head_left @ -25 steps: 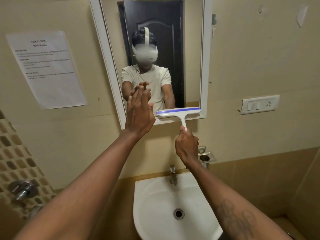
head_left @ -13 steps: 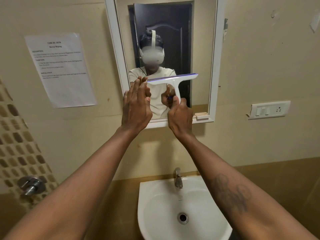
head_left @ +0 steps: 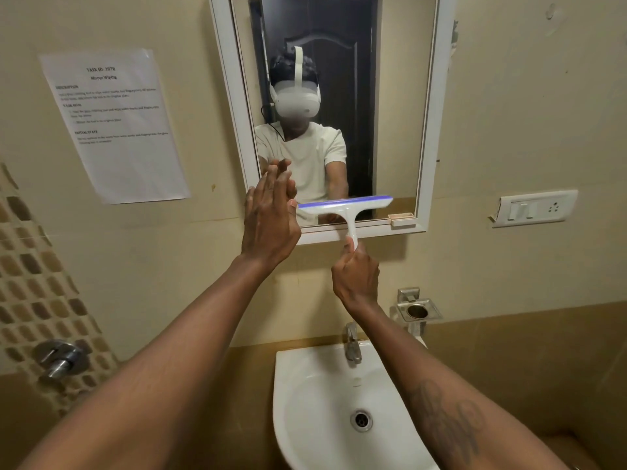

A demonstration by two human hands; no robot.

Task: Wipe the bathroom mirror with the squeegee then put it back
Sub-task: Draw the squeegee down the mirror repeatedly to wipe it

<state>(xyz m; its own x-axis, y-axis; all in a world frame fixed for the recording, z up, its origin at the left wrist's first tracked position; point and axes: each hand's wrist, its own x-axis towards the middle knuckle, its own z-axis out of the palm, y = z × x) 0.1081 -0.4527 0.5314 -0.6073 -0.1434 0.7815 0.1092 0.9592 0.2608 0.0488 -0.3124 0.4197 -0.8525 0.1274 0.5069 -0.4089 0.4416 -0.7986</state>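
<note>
The white-framed bathroom mirror (head_left: 431,106) hangs on the beige wall ahead. My right hand (head_left: 356,278) grips the handle of a white squeegee (head_left: 346,206) with a blue blade. The blade lies level against the glass near the mirror's bottom edge. My left hand (head_left: 269,222) rests flat, fingers together, on the mirror's lower left corner, just left of the blade's end. The glass reflects a person in a white shirt wearing a headset.
A white sink (head_left: 305,385) with a chrome tap (head_left: 353,344) sits below the mirror. A metal holder (head_left: 419,308) is on the wall to the right, a switch plate (head_left: 536,208) farther right. A paper sheet (head_left: 115,123) hangs left; a wall valve (head_left: 59,359) lower left.
The squeegee went up to mid-mirror and has come back down to the bottom edge, with my right hand dropping below the frame. My left hand stayed on the lower left corner.
</note>
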